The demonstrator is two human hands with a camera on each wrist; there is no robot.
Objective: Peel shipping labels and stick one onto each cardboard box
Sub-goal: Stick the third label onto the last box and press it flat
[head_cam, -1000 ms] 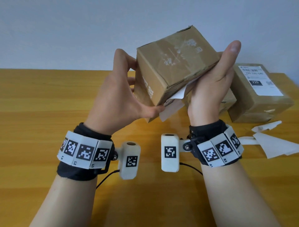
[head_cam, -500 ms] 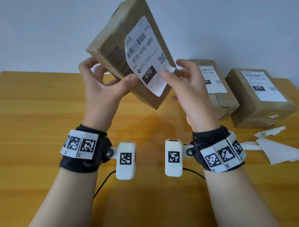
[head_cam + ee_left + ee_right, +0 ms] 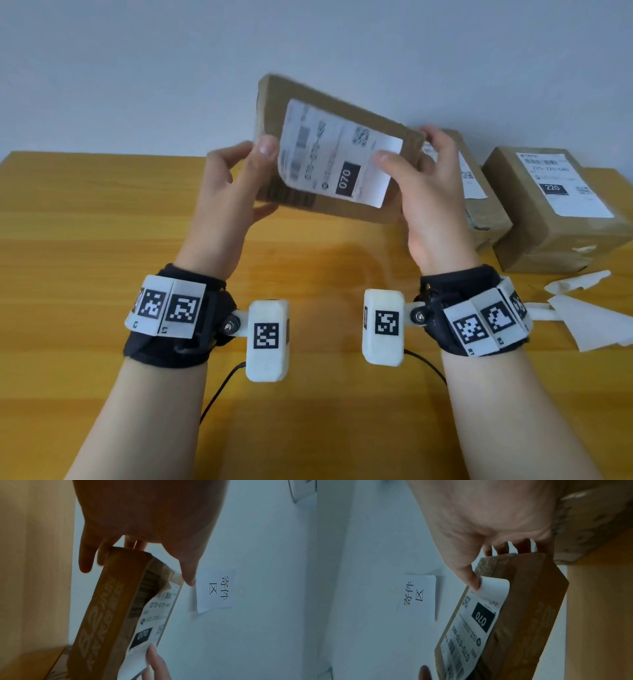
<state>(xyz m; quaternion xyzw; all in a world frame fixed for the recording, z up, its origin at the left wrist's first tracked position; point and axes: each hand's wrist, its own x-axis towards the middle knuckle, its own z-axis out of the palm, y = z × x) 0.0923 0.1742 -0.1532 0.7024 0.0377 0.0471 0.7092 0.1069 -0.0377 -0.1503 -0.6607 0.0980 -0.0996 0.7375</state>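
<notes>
Since half a second ago, the flat brown cardboard box has swung from a steep upright tilt to a lower slant, its long side now running from upper left down to the right, held in the air above the yellow wooden surface. The left hand grips the box's left end, thumb on the front face at the edge of the white shipping label marked 070 and fingers curled behind. The right hand grips the right end, its thumb pressing on the label's right edge and its fingers wrapped behind the box. The label's lower left edge curls off the cardboard. Two more brown cardboard boxes, one just behind the right hand and one further right, rest on the surface, each bearing a white label. Torn white backing paper lies near the right wrist.
</notes>
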